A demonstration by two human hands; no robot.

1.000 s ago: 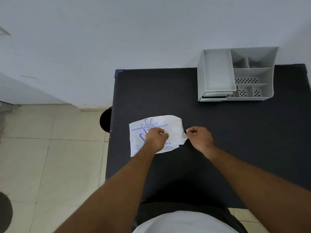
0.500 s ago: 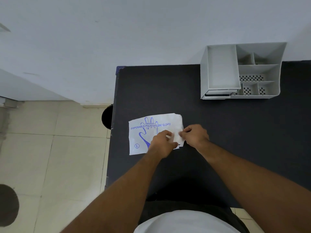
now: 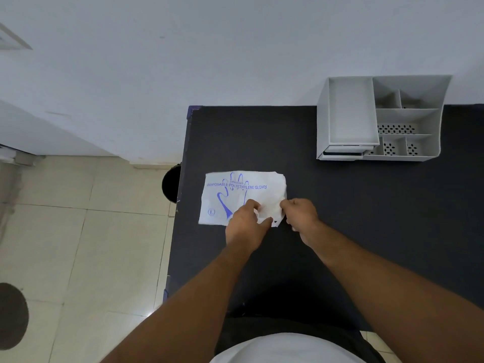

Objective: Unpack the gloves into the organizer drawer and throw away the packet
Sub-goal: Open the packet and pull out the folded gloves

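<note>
A white glove packet [image 3: 235, 195] with a blue hand print lies flat on the black table [image 3: 340, 205], near its left edge. My left hand [image 3: 247, 221] pinches the packet's lower right part. My right hand [image 3: 300, 214] grips the packet's right edge, close beside the left hand. The packet's lower right corner is crumpled between the two hands. No loose gloves show. The grey organizer [image 3: 379, 119] stands at the table's back right, its drawer at the lower left showing as a dark slot.
A white wall runs behind the table. A dark round bin [image 3: 171, 183] sits on the tiled floor just left of the table edge. A dark round patch [image 3: 11, 315] lies on the floor at far left.
Both hands have shifted on the packet's lower right corner and drawn closer together; the corner is more crumpled. The packet stays on the table.
</note>
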